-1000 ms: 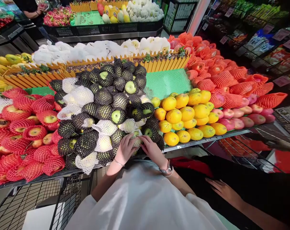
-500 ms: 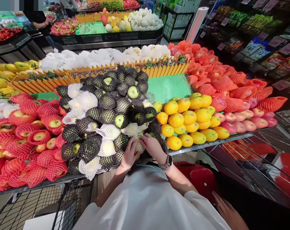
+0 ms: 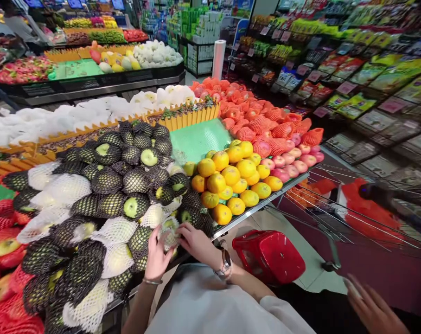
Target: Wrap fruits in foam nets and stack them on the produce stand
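A round greenish fruit in a white foam net [image 3: 169, 232] is held between my two hands at the front edge of the display. My left hand [image 3: 156, 256] cups it from the left, thumb toward the front. On its right side, the bent fingers of my right hand [image 3: 196, 245] pinch at the netting. Around them lie green fruits in black foam nets [image 3: 130, 207], with a few in white nets [image 3: 117, 260] among them. My fingers hide part of the held fruit.
Oranges [image 3: 231, 175] are stacked to the right, with apples [image 3: 282, 162] and red-netted fruit [image 3: 259, 124] beyond. A red stool [image 3: 276, 255] stands on the floor near a wire cart [image 3: 315, 208]. Another person's hand [image 3: 373, 301] shows at lower right.
My view has swung to the right, so the display sits further left and more snack shelves and the stool show. Both hands stay at the netted fruit.
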Demonstrator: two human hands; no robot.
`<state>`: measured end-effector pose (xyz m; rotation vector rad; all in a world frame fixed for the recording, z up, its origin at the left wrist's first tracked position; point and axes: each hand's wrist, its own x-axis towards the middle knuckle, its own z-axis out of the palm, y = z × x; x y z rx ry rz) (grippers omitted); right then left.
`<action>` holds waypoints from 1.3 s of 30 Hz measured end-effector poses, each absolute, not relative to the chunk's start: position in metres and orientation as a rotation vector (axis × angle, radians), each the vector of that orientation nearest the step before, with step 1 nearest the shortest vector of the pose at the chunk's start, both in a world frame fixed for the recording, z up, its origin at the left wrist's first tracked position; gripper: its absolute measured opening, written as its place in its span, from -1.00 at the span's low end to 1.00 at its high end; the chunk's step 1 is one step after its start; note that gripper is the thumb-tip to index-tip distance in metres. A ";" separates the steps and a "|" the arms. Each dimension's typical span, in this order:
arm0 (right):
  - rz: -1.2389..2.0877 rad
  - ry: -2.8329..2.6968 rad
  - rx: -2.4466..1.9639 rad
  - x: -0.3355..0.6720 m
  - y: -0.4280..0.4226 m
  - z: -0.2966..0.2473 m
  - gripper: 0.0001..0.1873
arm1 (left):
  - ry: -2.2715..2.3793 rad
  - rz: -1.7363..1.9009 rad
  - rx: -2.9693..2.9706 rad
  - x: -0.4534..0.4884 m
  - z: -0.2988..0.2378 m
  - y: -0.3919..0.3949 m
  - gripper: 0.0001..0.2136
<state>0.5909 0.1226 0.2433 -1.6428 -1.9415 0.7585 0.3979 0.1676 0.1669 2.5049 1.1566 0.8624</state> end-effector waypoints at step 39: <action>0.475 -0.662 -2.101 0.961 -0.052 0.109 -0.41 | 1.134 1.101 2.657 0.694 0.133 0.107 -0.77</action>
